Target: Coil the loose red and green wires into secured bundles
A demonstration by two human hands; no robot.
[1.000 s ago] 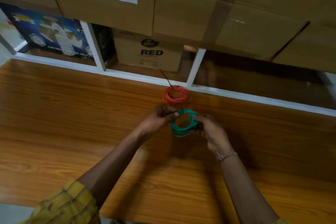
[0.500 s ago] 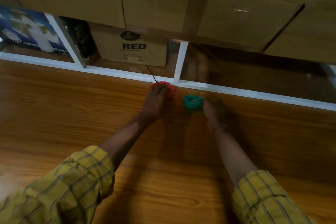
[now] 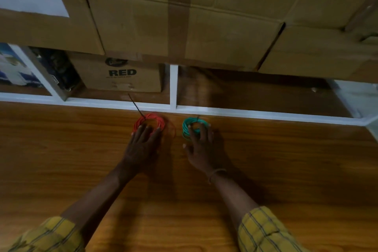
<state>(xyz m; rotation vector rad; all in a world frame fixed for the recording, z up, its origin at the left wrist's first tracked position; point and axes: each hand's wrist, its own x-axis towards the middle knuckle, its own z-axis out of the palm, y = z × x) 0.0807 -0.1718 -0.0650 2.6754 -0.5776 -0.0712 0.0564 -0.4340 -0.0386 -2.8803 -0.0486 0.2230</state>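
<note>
Near the middle of the frame, two wire coils lie side by side but apart on the wooden tabletop (image 3: 61,159), just below its white-edged far rim. The red coil (image 3: 158,121) sits to the left, with a thin dark tie (image 3: 136,106) sticking up and to the upper left from its top edge. The green coil (image 3: 187,127) sits to the right, a short dark tie end showing at its top. The left hand (image 3: 141,149) lies flat with straight fingers resting on the lower part of the red coil. The right hand (image 3: 201,149) is spread, fingers extended and laid over the green coil, thumb out to the left on the wood. Behind the rim, in the upper frame, stand cardboard boxes (image 3: 184,26), one lower box (image 3: 120,73) marked "RED". Yellow checked sleeves (image 3: 263,231) fill the bottom corners.
</note>
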